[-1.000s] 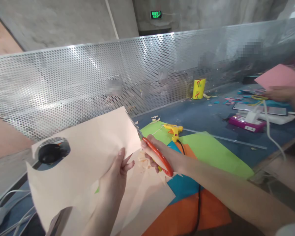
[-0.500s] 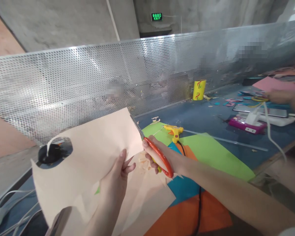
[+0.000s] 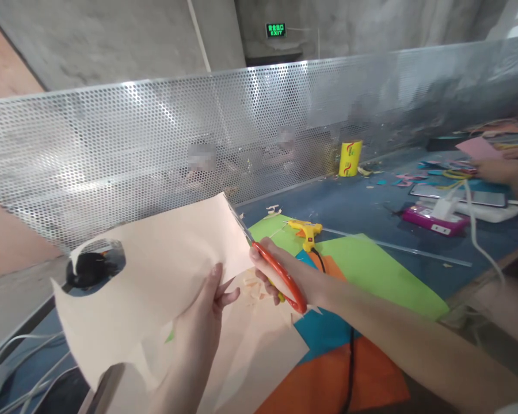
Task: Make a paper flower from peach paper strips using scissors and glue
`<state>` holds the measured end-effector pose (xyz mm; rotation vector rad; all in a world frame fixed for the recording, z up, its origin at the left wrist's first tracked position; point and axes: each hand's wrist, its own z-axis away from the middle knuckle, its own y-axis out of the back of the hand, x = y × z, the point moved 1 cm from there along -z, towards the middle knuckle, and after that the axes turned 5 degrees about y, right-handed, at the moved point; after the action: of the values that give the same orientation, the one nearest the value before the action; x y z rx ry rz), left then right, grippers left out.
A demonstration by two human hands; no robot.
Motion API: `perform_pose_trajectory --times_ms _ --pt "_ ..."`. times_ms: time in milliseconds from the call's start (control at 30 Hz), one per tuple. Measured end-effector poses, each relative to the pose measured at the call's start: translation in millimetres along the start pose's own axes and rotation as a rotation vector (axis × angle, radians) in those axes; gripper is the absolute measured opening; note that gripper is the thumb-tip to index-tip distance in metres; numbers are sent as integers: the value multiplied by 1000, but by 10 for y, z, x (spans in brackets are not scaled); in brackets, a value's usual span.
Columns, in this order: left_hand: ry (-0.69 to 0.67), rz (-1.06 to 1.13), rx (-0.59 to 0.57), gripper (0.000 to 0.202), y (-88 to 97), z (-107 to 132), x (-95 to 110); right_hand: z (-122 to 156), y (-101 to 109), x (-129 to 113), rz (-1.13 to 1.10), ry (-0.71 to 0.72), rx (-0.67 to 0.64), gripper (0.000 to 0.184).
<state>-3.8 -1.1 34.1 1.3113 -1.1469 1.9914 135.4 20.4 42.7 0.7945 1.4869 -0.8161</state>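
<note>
My left hand point(image 3: 202, 325) pinches the lower right edge of a large peach paper sheet point(image 3: 155, 276) and holds it up over the table. A round hole is cut near the sheet's left side. My right hand point(image 3: 285, 273) grips orange-handled scissors point(image 3: 271, 261), fingers through the loops. Their blades run along the sheet's right edge. Small peach scraps point(image 3: 252, 287) lie on the table under both hands.
Green point(image 3: 371, 264), teal and orange paper sheets point(image 3: 341, 379) lie on the blue table. A yellow glue gun point(image 3: 306, 230) with a black cord rests on them. A perforated metal screen point(image 3: 155, 138) backs the table. Another person's hand point(image 3: 501, 169) works at the far right near phones and a pink box.
The peach sheet has shifted slightly right and up. The pink paper the other person held at the far right has dropped lower and out toward the edge.
</note>
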Motion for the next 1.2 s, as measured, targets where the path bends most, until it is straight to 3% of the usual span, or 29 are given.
perform_pose_trajectory --times_ms 367,733,1000,1200 --pt "-75 -104 8 7 -3 5 19 33 -7 -47 52 -41 2 34" --pt "-36 -97 40 8 -40 14 40 30 34 4 83 -21 17 30" --pt "-97 -126 23 9 -3 6 25 61 -40 -65 54 -73 86 22" --pt "-37 -192 42 7 -29 27 9 51 -11 -87 -12 -39 65 19"
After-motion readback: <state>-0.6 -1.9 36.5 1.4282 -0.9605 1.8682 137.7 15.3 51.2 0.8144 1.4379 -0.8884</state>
